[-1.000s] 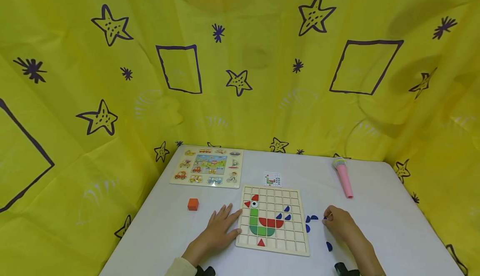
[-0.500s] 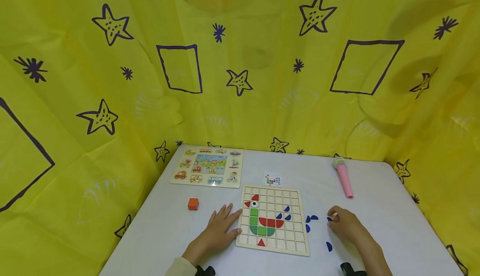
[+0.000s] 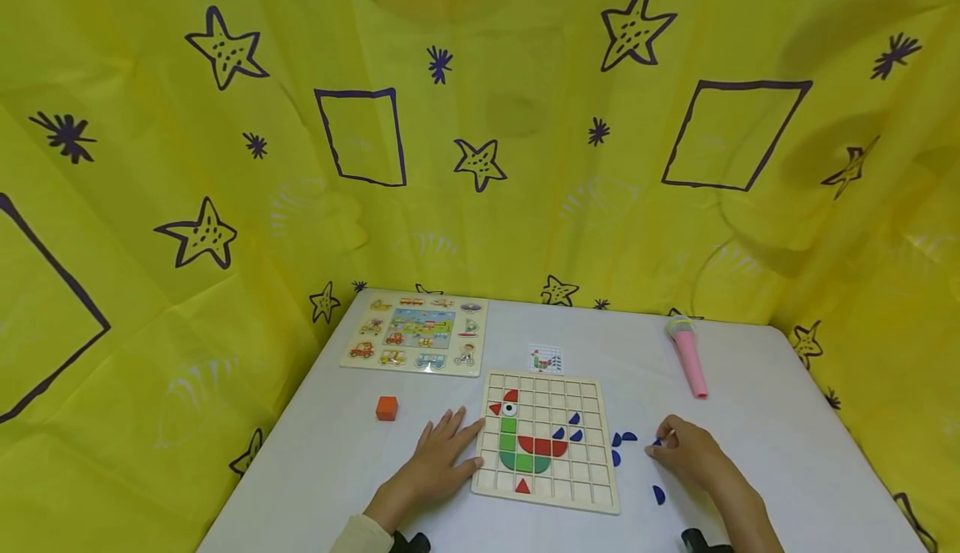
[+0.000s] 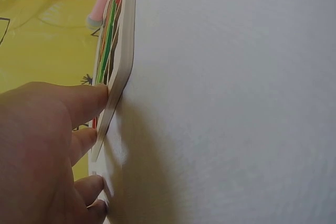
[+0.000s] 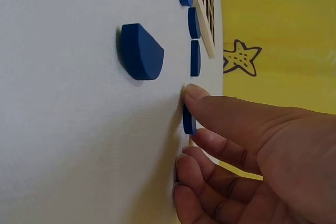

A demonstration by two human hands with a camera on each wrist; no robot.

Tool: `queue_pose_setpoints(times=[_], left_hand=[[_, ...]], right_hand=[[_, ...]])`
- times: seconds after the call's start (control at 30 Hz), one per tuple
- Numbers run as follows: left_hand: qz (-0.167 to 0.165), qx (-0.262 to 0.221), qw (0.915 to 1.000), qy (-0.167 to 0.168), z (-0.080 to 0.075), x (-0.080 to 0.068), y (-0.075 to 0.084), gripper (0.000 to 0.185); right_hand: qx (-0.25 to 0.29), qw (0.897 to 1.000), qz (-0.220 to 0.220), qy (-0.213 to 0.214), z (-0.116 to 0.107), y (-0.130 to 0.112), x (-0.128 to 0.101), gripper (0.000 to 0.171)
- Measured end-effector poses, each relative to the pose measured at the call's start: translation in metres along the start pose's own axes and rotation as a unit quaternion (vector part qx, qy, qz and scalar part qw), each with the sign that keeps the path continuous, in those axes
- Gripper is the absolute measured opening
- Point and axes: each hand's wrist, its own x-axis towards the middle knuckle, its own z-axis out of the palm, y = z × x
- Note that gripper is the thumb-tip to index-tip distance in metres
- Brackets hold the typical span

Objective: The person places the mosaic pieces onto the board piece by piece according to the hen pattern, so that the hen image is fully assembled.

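Blue, thin and flat on the white table (image 3: 750,419), the small piece (image 5: 189,119) sat pinched between thumb and fingers of the right hand (image 3: 686,450), right of the wooden grid board (image 3: 547,444). The pinch looked shallow, so the piece could have slid away. The left hand (image 3: 435,461) lay flat and relaxed, fingertips (image 4: 89,98) against the board's left edge; pressure there might have shifted the board. Farther right lay a pink microphone (image 3: 686,355).

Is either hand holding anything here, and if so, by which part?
The right hand pinches a small blue piece by its edges on the table. The left hand holds nothing, fingers resting flat against the puzzle board.
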Motion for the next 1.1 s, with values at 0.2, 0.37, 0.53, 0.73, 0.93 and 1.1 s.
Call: queue_pose_setpoints(times=[0.2, 0.37, 0.53, 0.73, 0.93, 1.1], left_hand=[[0.001, -0.002, 1.0, 0.0, -0.0006, -0.0003, -0.001, 0.063], [0.003, 0.0, 1.0, 0.0, -0.0001, -0.0007, -0.0011, 0.063], [0.004, 0.001, 1.0, 0.003, -0.0001, -0.0008, -0.001, 0.063], [0.004, 0.001, 1.0, 0.002, -0.0002, -0.0008, -0.0006, 0.063], [0.001, 0.002, 1.0, 0.001, -0.0003, 0.0, 0.0003, 0.063], [-0.001, -0.001, 1.0, 0.002, 0.0003, -0.0004, -0.0003, 0.063]], right_hand=[[-0.001, 1.0, 0.013, 0.001, 0.0023, 0.0007, 0.0005, 0.024], [0.002, 1.0, 0.009, 0.006, 0.0037, 0.0047, -0.0003, 0.024], [0.0, 1.0, 0.011, 0.01, 0.0043, 0.0045, 0.0001, 0.023], [-0.003, 1.0, 0.014, 0.017, 0.0043, 0.0031, -0.002, 0.026], [-0.007, 1.0, 0.019, 0.012, 0.0025, 0.0017, -0.0009, 0.024], [0.003, 0.999, 0.033, 0.005, 0.0024, -0.0035, 0.0022, 0.026]])
